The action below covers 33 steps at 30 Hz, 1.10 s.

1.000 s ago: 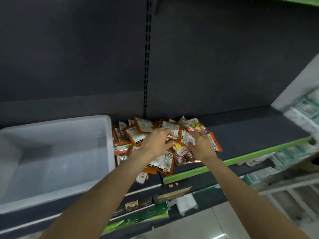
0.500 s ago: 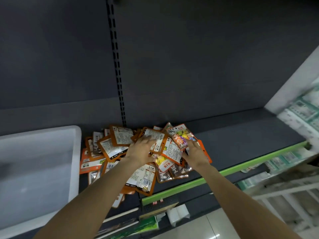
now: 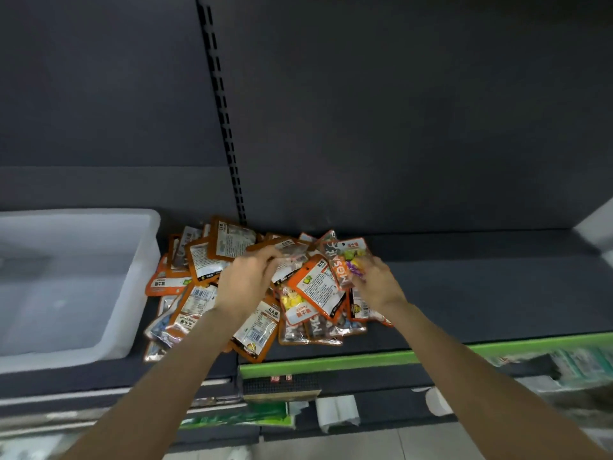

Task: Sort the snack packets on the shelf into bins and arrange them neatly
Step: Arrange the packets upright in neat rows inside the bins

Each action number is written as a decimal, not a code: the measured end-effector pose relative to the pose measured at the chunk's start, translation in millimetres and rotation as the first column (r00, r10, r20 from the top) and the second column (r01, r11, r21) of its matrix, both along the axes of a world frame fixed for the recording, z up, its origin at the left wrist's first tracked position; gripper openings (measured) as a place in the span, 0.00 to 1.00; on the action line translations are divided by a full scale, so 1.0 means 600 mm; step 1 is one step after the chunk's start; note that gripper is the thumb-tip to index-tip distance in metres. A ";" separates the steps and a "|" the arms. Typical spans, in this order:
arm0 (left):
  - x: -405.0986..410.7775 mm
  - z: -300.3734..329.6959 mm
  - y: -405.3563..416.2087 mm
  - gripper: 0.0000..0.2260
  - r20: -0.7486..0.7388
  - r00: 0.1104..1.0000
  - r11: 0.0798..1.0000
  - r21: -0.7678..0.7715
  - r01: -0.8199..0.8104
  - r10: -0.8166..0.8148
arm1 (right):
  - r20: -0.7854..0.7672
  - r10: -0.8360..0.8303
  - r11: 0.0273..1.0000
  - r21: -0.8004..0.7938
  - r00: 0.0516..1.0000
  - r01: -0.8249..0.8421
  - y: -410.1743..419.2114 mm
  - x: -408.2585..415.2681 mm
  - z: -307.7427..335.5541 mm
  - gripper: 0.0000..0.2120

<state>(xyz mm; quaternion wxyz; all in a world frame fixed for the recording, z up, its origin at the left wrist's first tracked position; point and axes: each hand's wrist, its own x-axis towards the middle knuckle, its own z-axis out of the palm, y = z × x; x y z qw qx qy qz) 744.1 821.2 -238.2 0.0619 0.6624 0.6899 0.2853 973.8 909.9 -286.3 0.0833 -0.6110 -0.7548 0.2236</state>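
Basically both hands in the pile of snack packets (image 3: 258, 287) on the dark shelf (image 3: 481, 293). Left hand (image 3: 245, 283) palm down on the heap, fingers curled onto a packet near the top; pinch or just press, cannot tell. Right hand (image 3: 376, 283) fingers clamped on the MOSAIC packet (image 3: 345, 260), which stands tilted up just left of those fingers. White bin (image 3: 139, 277) well left of left fingers, beside the pile.

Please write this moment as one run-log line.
left hand: on packet pile | right hand: grips Mosaic packet | white bin: no packets visible
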 end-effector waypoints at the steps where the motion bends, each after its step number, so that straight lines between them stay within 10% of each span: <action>1: -0.003 0.004 0.000 0.09 0.068 0.996 0.998 -0.005 -0.060 0.060 | 0.017 0.007 0.999 -0.040 1.000 -0.007 0.009 0.001 0.000 0.23; 9: -0.030 0.036 0.002 0.10 0.437 0.842 0.942 -0.042 -0.333 0.317 | 0.103 -0.003 0.993 -0.120 0.995 0.015 0.057 -0.017 -0.007 0.30; 16: -0.006 0.033 0.015 0.13 0.560 0.750 0.935 -0.257 -0.246 0.352 | 0.189 0.290 0.949 -0.185 0.938 -0.256 0.095 -0.025 0.008 0.45; 24: -0.008 0.013 0.036 0.05 0.625 0.611 0.869 -0.417 -0.266 0.486 | 0.257 0.311 0.945 0.016 0.915 -0.326 0.108 -0.028 0.062 0.11; 33: 0.005 0.044 0.068 0.06 0.659 0.609 0.897 -0.344 -0.278 0.442 | 0.107 0.313 0.943 0.083 0.944 -0.322 0.085 -0.032 0.124 0.09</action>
